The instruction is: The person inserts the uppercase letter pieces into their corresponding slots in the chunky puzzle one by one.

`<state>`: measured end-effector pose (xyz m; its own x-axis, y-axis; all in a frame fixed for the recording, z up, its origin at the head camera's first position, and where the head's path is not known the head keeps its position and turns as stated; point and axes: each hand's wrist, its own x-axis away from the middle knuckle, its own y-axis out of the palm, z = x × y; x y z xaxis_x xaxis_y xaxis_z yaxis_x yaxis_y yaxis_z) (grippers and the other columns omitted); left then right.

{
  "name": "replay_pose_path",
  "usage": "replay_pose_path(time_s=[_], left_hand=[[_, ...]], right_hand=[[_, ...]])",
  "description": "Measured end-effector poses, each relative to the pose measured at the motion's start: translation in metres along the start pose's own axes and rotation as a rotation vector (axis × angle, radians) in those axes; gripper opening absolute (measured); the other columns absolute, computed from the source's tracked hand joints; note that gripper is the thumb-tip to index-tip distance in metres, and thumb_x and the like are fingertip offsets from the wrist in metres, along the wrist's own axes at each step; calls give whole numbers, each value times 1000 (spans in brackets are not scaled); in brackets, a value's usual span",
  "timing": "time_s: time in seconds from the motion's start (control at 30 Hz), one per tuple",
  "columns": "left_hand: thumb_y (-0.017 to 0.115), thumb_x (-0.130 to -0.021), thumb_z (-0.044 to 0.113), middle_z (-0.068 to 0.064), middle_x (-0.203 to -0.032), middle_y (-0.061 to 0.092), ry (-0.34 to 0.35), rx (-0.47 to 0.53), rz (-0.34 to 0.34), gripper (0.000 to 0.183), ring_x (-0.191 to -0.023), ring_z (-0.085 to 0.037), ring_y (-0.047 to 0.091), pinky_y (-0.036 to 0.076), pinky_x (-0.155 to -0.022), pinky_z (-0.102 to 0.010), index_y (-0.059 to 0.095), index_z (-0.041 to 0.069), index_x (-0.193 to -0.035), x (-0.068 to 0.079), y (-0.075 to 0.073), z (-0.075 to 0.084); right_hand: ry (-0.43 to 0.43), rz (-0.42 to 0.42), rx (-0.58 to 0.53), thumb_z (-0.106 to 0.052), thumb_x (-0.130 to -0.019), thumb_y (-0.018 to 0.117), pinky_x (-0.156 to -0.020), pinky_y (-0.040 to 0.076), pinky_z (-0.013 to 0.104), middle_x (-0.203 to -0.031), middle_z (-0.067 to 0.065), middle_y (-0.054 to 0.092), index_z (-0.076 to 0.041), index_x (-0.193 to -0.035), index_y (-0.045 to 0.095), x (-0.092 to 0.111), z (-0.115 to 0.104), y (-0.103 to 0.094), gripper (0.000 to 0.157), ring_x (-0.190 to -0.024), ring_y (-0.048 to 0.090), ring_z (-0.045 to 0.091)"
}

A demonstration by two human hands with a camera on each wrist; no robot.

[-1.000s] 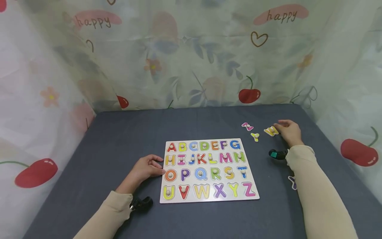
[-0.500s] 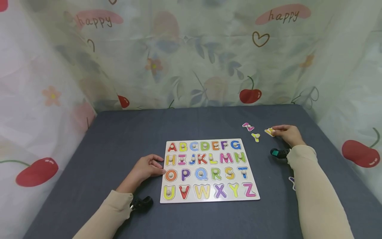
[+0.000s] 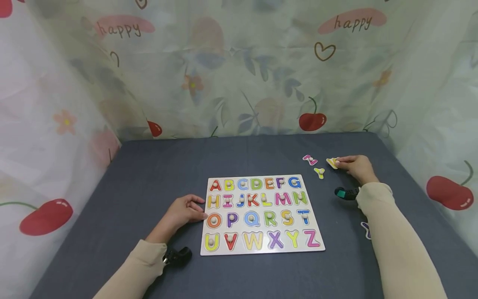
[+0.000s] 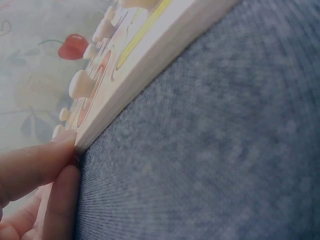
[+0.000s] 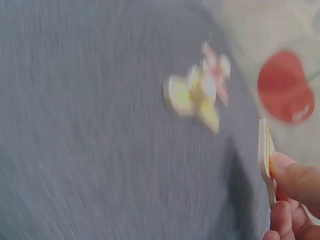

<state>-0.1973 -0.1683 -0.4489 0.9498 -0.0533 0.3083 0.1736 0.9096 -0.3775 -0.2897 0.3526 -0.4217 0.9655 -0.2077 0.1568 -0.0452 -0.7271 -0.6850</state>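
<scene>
A white alphabet puzzle board (image 3: 261,211) lies on the dark tablecloth, most of its letters fitted with knobs. My left hand (image 3: 184,211) holds the board's left edge. In the left wrist view, its thumb (image 4: 42,162) lies at the rim with a finger just below. Toward the far right, my right hand (image 3: 359,168) pinches the yellow letter W piece (image 3: 331,163). The right wrist view shows this piece (image 5: 265,150) edge-on, raised above the cloth. Close by lie the yellow Y piece (image 3: 319,172) and the pink Z piece (image 3: 310,159).
A purple letter piece (image 3: 366,230) lies partly hidden by the right sleeve (image 3: 396,241). W, X, Y and Z on the board's bottom row have no knobs. Printed curtains (image 3: 231,74) hang behind the table and along both sides.
My right hand has taken hold of the W piece and lifted it, shifting slightly left toward the Y and Z pieces. My left hand has stayed at the board's edge.
</scene>
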Motion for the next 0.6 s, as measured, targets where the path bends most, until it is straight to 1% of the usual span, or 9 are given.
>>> replay_pose_path(time_s=[0.1,0.17,0.3,0.37,0.5,0.6], left_hand=[[84,-71,5,-7,-77,64,-1,3,-1,49,-67,-13,62,51,-62,-25,60,0,-114,0,0,0],[84,-72,5,-7,-78,64,-5,3,0,49,-67,-13,62,51,-62,-25,60,0,-114,-1,0,0],[83,-72,3,-7,-78,64,-12,6,3,49,-67,-13,62,52,-62,-25,60,0,-115,-1,1,0],[83,-72,3,-7,-78,64,-11,8,0,49,-67,-13,62,52,-62,-25,60,0,-115,-1,1,1],[83,-72,3,-8,-78,64,-8,6,-3,50,-67,-13,63,52,-63,-26,60,-1,-115,-1,1,1],[83,-72,3,-8,-79,63,-11,1,-1,50,-67,-13,62,52,-63,-26,59,0,-116,-1,1,0]], right_hand=[[-11,-7,-46,-34,-92,65,-85,45,35,-132,22,56,1,-125,61,7,-14,7,48,-107,51,27],[-32,-9,-58,-35,-92,66,-85,43,37,-130,21,57,0,-124,62,14,-25,12,48,-107,49,28],[-87,-1,-43,-38,-89,68,-78,39,35,-121,19,62,-3,-120,65,35,-47,23,47,-100,49,27],[-116,-7,-42,-40,-88,69,-77,38,35,-117,19,63,-4,-117,67,47,-58,29,46,-98,49,27],[-195,-52,-35,-38,-88,71,-80,41,36,-110,16,67,-5,-111,69,69,-77,43,41,-96,52,27],[-252,-101,-10,-35,-85,74,-80,45,35,-101,11,69,-6,-105,72,85,-89,56,35,-92,57,25]])
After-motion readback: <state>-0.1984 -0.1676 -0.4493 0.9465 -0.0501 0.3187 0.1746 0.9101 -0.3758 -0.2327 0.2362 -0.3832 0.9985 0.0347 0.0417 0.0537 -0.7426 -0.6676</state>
